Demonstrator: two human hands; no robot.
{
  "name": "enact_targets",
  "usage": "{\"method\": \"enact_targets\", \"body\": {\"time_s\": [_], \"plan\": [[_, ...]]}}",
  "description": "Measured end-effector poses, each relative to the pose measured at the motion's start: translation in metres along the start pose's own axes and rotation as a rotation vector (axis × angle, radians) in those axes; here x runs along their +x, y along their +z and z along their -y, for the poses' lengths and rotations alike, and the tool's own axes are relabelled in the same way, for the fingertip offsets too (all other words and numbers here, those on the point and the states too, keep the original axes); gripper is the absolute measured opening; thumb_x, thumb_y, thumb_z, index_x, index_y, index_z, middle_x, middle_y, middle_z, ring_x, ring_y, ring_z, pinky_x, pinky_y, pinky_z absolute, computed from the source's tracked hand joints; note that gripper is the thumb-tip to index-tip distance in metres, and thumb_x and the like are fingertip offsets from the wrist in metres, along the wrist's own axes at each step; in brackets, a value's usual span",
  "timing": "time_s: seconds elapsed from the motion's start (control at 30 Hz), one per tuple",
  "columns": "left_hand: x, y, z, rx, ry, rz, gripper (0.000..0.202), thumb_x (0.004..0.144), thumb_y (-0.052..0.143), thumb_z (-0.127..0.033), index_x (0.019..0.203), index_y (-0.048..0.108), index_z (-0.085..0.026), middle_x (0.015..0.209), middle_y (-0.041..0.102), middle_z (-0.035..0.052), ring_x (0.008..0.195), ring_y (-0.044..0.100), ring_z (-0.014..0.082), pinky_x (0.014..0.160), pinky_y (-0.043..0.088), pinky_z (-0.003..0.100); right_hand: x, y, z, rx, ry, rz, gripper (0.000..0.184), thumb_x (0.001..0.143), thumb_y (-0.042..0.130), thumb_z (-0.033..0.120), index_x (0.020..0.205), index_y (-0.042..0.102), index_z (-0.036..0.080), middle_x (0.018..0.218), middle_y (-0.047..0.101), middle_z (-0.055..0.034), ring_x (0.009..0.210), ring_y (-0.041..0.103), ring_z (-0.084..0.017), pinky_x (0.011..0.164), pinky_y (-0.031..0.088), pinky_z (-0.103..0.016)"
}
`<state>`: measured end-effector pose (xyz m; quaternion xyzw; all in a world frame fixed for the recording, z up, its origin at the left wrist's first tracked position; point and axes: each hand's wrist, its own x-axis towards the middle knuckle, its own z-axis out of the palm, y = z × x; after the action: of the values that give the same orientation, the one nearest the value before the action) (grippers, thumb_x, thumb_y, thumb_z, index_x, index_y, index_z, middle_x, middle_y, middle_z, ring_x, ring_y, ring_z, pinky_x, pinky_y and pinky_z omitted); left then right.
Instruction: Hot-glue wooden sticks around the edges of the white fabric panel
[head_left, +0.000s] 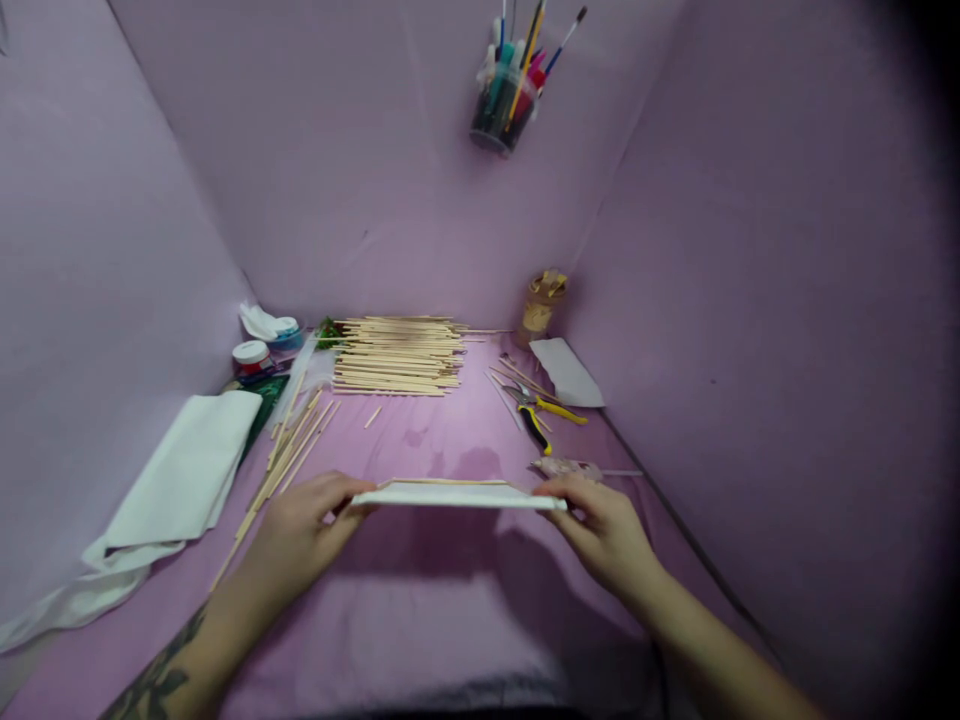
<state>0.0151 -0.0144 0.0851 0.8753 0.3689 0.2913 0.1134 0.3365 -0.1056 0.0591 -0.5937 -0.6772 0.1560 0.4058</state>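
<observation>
Both forearms enter from the near edge, one at each side, and angle inward toward the middle. The left hand [304, 525] and right hand [611, 525] stand level with each other, well apart, knuckles outward, thumbs on the near side and fingers curled on the far side. Each grip is pinched closed on one end of a white panel [461, 496], which is held level, nearly edge-on, above the surface [427, 440]; a thin tan strip runs along its far edge.

Left of the left hand lies a folded white cloth [187, 465]; between cloth and panel, loose sticks [296, 445] slant away. Just beyond the right hand is a glue gun [566, 468], then pliers [527, 399] with spread handles, and a white sheet [568, 372]. Farther, a broad pile of sticks [397, 360] lies left of centre, with a lidded jar [251, 355] to its left and a brown jar [538, 308] to its right. A pen cup [499, 115] is on the far wall [337, 130].
</observation>
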Motion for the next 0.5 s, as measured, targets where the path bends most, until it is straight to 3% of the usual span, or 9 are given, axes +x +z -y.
{"method": "enact_targets", "body": {"time_s": [0.2, 0.37, 0.5], "plan": [[0.048, 0.001, 0.015, 0.119, -0.103, 0.025, 0.032, 0.087, 0.048, -0.038, 0.065, 0.061, -0.019, 0.063, 0.062, 0.0005, 0.060, 0.056, 0.0124, 0.058, 0.039, 0.023, 0.056, 0.006, -0.010, 0.124, 0.268, 0.001, 0.019, 0.079, 0.056, 0.033, 0.069, 0.061, 0.018, 0.059, 0.054, 0.0016, 0.055, 0.048, -0.013, 0.050, 0.034, -0.023], [0.077, 0.007, 0.025, 0.158, -0.155, 0.043, 0.034, 0.086, 0.048, -0.039, 0.059, 0.055, -0.019, 0.062, 0.061, 0.0000, 0.060, 0.053, 0.0130, 0.058, 0.034, 0.025, 0.087, 0.013, -0.021, 0.143, 0.261, -0.022, 0.022, 0.076, 0.054, 0.033, 0.060, 0.047, 0.019, 0.055, 0.041, 0.0050, 0.052, 0.038, -0.010, 0.049, 0.028, -0.023], [0.087, 0.011, 0.029, 0.127, -0.179, 0.055, 0.034, 0.085, 0.046, -0.039, 0.058, 0.052, -0.019, 0.060, 0.060, -0.0005, 0.058, 0.050, 0.0128, 0.057, 0.032, 0.025, 0.094, 0.017, -0.027, 0.111, 0.244, -0.048, 0.020, 0.076, 0.054, 0.032, 0.062, 0.048, 0.019, 0.057, 0.041, 0.0051, 0.054, 0.037, -0.011, 0.051, 0.028, -0.023]]}}
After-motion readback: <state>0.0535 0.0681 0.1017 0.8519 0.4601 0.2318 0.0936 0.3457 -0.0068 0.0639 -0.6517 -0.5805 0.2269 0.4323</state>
